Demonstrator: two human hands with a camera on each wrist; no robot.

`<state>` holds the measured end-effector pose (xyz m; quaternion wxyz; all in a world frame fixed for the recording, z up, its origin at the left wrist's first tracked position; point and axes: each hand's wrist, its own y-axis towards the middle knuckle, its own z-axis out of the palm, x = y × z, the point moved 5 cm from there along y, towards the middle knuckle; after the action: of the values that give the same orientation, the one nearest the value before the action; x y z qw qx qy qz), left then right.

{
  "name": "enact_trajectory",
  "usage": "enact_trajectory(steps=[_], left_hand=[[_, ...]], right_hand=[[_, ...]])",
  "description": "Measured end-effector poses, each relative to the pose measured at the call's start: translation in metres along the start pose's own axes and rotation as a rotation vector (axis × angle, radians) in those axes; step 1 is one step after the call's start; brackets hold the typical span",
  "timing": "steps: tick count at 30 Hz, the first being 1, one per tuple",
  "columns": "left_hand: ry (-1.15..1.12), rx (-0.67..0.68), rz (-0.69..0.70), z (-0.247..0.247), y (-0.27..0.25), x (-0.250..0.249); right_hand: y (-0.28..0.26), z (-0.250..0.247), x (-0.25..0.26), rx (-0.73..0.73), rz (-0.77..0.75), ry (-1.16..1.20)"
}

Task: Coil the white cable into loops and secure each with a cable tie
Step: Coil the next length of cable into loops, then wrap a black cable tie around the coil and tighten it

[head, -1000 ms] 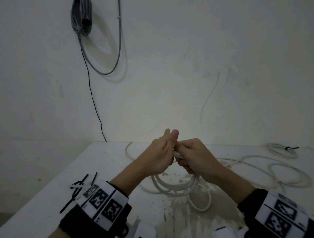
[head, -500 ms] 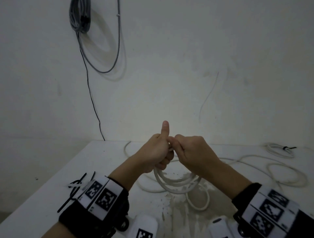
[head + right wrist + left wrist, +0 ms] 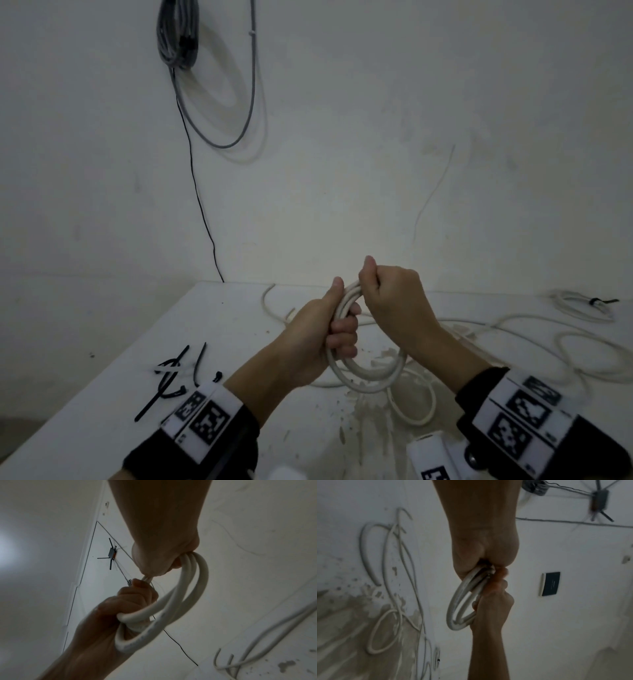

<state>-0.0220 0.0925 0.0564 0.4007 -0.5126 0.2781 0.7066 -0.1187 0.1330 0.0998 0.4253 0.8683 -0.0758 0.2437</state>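
Note:
A coil of white cable [image 3: 368,375] hangs in the air above the white table [image 3: 102,394], with several turns bunched together. My left hand [image 3: 329,329] grips the left side of the coil [image 3: 154,614], fingers curled round the strands. Just above it, my right hand [image 3: 387,294] is fisted round the top of the same coil [image 3: 462,601]. The two hands touch. The uncoiled part of the cable [image 3: 534,329] trails to the right across the table. Black cable ties [image 3: 174,373] lie on the table at the left.
A small tied white coil [image 3: 579,303] lies at the table's far right. A loose loop of cable [image 3: 414,401] rests under the hands. Grey cable [image 3: 178,31] and a thin black wire [image 3: 198,192] hang on the wall behind. A worn, stained patch marks the table front.
The coil has turned from hanging below the hands to standing between them. My left hand dropped and took a full grip on its side; my right fist rose to its top.

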Motion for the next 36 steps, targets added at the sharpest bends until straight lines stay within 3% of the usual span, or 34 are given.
enact_trajectory(steps=[3, 5, 8, 11, 18, 21, 23, 27, 28, 30, 31, 33, 36], left_hand=[[-0.100, -0.014, -0.044, -0.012, -0.002, -0.001], [-0.055, -0.074, -0.010, -0.024, -0.004, -0.006], [-0.014, -0.139, 0.042, -0.039, -0.009, -0.009], [0.017, -0.177, 0.070, -0.053, -0.013, -0.011], [0.353, -0.238, 0.151, -0.084, -0.032, -0.023], [0.414, -0.296, 0.136, -0.108, -0.046, -0.024], [0.382, -0.315, 0.079, -0.131, -0.059, -0.019], [0.289, -0.304, -0.137, -0.175, -0.092, 0.003], [0.280, -0.299, -0.187, -0.184, -0.100, 0.009], [0.273, -0.294, -0.270, -0.200, -0.113, 0.017], [0.269, -0.297, -0.302, -0.207, -0.118, 0.020], [0.261, -0.305, -0.347, -0.219, -0.125, 0.025], [0.255, -0.306, -0.381, -0.229, -0.127, 0.031]], right_hand=[[-0.001, 0.010, 0.002, 0.027, -0.027, 0.044], [0.000, 0.017, -0.001, 0.189, 0.092, 0.221], [-0.006, 0.029, -0.005, 0.542, 0.407, 0.655], [-0.009, 0.033, -0.001, 0.666, 0.401, 0.831], [-0.003, 0.065, 0.015, 0.516, 0.323, 0.626], [-0.006, 0.092, 0.034, 0.538, 0.318, 0.532], [-0.015, 0.114, 0.044, 0.678, 0.354, 0.525], [-0.041, 0.153, 0.056, 1.142, 0.371, 0.625], [-0.044, 0.162, 0.057, 1.215, 0.384, 0.630], [-0.042, 0.183, 0.054, 1.227, 0.425, 0.580], [-0.037, 0.196, 0.051, 1.171, 0.400, 0.508], [-0.027, 0.221, 0.045, 1.067, 0.197, 0.226], [-0.031, 0.258, 0.040, 1.148, -0.085, -0.144]])
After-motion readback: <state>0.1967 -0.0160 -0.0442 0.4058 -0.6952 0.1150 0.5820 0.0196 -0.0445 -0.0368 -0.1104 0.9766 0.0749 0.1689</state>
